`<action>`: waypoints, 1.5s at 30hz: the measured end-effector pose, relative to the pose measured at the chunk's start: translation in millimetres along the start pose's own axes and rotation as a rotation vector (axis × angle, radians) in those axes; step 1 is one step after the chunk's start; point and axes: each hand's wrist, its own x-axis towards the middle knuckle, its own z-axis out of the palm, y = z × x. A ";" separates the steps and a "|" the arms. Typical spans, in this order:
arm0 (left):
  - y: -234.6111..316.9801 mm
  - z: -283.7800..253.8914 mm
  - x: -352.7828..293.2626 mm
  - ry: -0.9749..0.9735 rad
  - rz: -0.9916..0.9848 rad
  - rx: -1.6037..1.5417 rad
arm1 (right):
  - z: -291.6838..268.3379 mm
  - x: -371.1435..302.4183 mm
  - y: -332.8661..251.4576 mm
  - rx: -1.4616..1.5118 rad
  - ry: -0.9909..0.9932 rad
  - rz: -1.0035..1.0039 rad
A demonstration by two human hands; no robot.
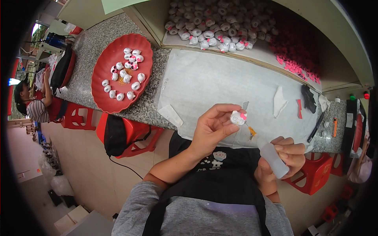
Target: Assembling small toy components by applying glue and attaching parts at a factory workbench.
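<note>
In front of my chest, my left hand (210, 129) pinches a small white cat-head figurine (236, 118) with a pink bow between thumb and fingers. My right hand (290, 153) is wrapped round a soft translucent squeeze bottle (274, 160), tilted so that its thin nozzle points up and left. The nozzle tip is close to the bow side of the figurine; whether they touch I cannot tell. Both hands are over the near edge of a white sheet (208, 78) on the worktop. To the left, a scalloped red tray (101, 80) bears several similar cat heads, some with bows.
A shelf (252, 56) behind the sheet holds a heap of white cat heads (220, 27) and many pink pieces (295, 59). Scraps and an orange pen-like item (335, 127) lie at right. Red stools (315, 173) stand below; another person (37, 104) works far left.
</note>
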 end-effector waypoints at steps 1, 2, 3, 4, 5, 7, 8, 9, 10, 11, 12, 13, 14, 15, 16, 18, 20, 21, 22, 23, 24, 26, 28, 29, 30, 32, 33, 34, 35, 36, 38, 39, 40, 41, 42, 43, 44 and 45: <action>0.3 0.0 -0.2 -0.001 0.005 0.003 | 0.6 -0.5 1.1 0.003 0.001 -0.005; 0.3 0.1 -0.7 0.002 -0.006 0.004 | 1.1 -1.4 2.3 0.009 0.013 -0.002; 0.4 -0.4 -0.4 0.006 -0.015 0.005 | 1.6 -1.2 3.6 0.015 0.024 0.000; 0.5 -0.7 -0.3 0.005 -0.008 0.008 | 0.2 -1.2 3.7 0.020 0.023 -0.006; 0.4 -1.1 -0.3 -0.001 -0.021 0.002 | -2.5 -1.7 3.7 0.049 -0.014 0.004; -0.4 -0.3 0.1 -0.006 -0.027 0.005 | -3.6 -0.5 4.3 0.078 -0.051 0.010; 0.0 -0.5 1.7 -0.007 -0.024 0.006 | -3.1 0.4 5.1 0.086 -0.051 0.007; 0.2 0.2 0.0 -0.011 -0.028 0.004 | -3.4 -0.7 3.5 0.095 -0.053 0.009; 0.3 0.8 -1.5 -0.014 -0.032 0.002 | -3.7 -0.9 2.2 0.096 -0.055 0.013; 0.2 1.2 -2.5 -0.010 -0.035 0.000 | -3.8 -0.5 1.2 0.089 -0.057 0.009; 0.6 0.3 -1.3 -0.024 -0.025 0.006 | -3.1 0.3 1.6 0.083 -0.057 0.001; 0.8 -0.2 -0.9 -0.038 -0.015 0.011 | -3.1 -0.3 1.3 0.085 -0.058 0.001; 0.7 -0.2 -1.9 -0.037 -0.013 0.011 | -3.6 -1.4 0.8 0.086 -0.072 0.005; 0.4 0.0 -1.5 -0.030 -0.018 0.010 | -3.8 -1.2 1.4 0.087 -0.085 0.006; 0.1 0.1 -1.2 -0.022 -0.022 0.009 | -1.6 -1.3 2.0 0.087 -0.085 0.001; -0.6 -0.2 -1.1 -0.029 -0.019 0.003 | 4.2 -3.0 2.6 0.047 0.010 -0.012; -1.8 -0.2 -1.9 -0.036 -0.017 -0.003 | 3.5 -4.4 2.3 0.047 0.013 -0.016; -2.0 0.4 -3.2 -0.042 -0.008 0.006 | 3.3 -4.9 1.5 0.047 0.016 -0.014; -1.9 0.9 -3.9 -0.049 0.000 0.015 | 3.2 -5.1 1.2 0.048 0.015 -0.016; -1.6 1.4 -3.9 -0.049 0.002 0.015 | 3.0 -5.3 1.0 0.047 0.017 -0.020; -1.4 1.2 -4.1 -0.063 0.043 0.070 | 3.2 -5.4 1.2 0.049 0.017 -0.022; -1.2 0.7 -3.8 -0.072 0.083 0.124 | 3.9 -5.0 1.9 0.053 0.009 -0.020; -2.6 -1.0 -4.1 -0.097 0.162 0.218 | 5.0 -6.5 2.2 0.050 0.002 -0.015; -2.4 -1.7 -3.8 -0.094 0.158 0.216 | 6.3 -6.1 2.3 0.059 0.003 -0.017; -1.3 -1.5 -3.8 -0.096 0.165 0.244 | 6.8 -5.9 1.6 0.068 0.003 -0.016; -1.5 -2.0 -5.7 -0.093 0.167 0.270 | 5.9 -5.9 -0.9 0.073 -0.019 -0.009; -1.2 -2.6 -3.8 -0.091 0.178 0.286 | 5.9 -4.2 -0.1 0.081 -0.037 -0.014; -0.8 -3.1 -2.3 -0.088 0.191 0.301 | 5.7 -3.7 0.9 0.082 -0.038 -0.013; -0.7 -4.0 -1.0 -0.087 0.191 0.302 | 5.4 -3.6 1.8 0.066 -0.037 -0.012; -1.3 -4.8 -1.0 -0.077 0.184 0.310 | 4.9 -4.2 1.9 0.049 -0.037 -0.008; -1.3 -5.9 -0.1 -0.067 0.176 0.317 | 5.5 -2.5 4.1 0.059 -0.027 -0.017; -1.3 -6.0 -1.0 -0.068 0.184 0.326 | 5.3 -2.7 4.2 0.066 -0.018 -0.024; -1.3 -5.8 -1.5 -0.070 0.192 0.335 | 5.3 -2.8 4.6 0.063 -0.018 -0.019; -1.4 -5.6 -1.3 -0.070 0.187 0.332 | 5.5 -2.9 5.3 0.057 -0.007 -0.033; -0.8 -5.0 -0.3 -0.072 0.187 0.326 | 5.7 -2.7 5.3 0.051 0.003 -0.048; -0.3 -3.9 -0.3 -0.076 0.187 0.320 | 5.6 -3.1 4.8 0.046 0.005 -0.048; -0.1 -3.5 -2.3 -0.082 0.186 0.317 | 5.4 -4.1 4.2 0.018 0.005 -0.030; -0.9 -4.4 -1.3 -0.062 0.174 0.310 | 4.5 -3.2 6.4 -0.012 0.008 -0.019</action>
